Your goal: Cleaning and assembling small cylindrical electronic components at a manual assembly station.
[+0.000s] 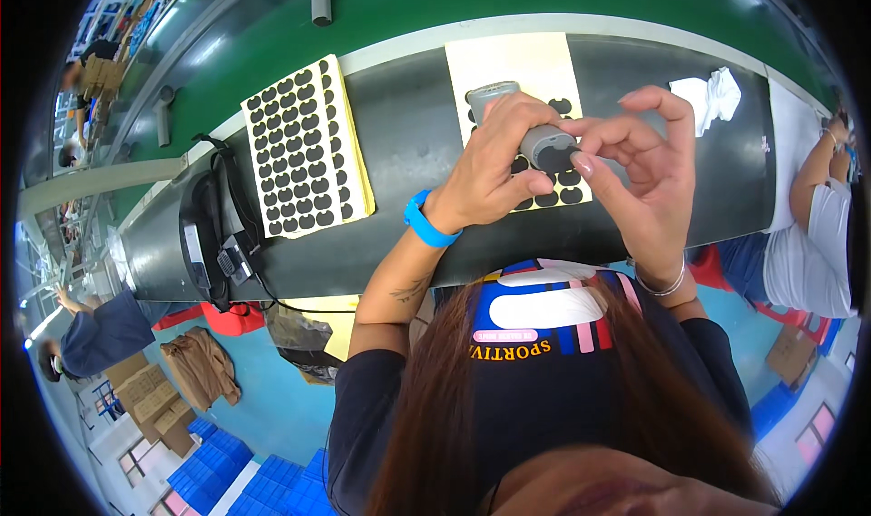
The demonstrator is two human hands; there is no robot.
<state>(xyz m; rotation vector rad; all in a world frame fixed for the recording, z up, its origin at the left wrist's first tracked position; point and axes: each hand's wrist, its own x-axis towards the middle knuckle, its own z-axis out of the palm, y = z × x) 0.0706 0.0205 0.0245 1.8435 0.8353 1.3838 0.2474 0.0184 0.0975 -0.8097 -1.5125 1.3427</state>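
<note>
My left hand (494, 162) is wrapped round a grey, rounded cylindrical housing (541, 137), its dark end face turned toward me. Against that end face lies a black sticker (557, 157) of the same dark, notched round kind as those on the sheets. The thumb and index finger of my right hand (649, 167) pinch at the sticker's right edge, while the other fingers are raised and curled. Beneath both hands is a pale yellow sticker sheet (508, 58), partly hidden. Another grey housing (493, 89) lies on it, just beyond my left hand.
A stack of black sticker sheets (304, 153) lies to the left on the dark bench (399, 89). Further left is a black strapped item (204, 235) with a cable. A crumpled white cloth (712, 98) sits at the right. A green surface (399, 8) runs behind; people work at both sides.
</note>
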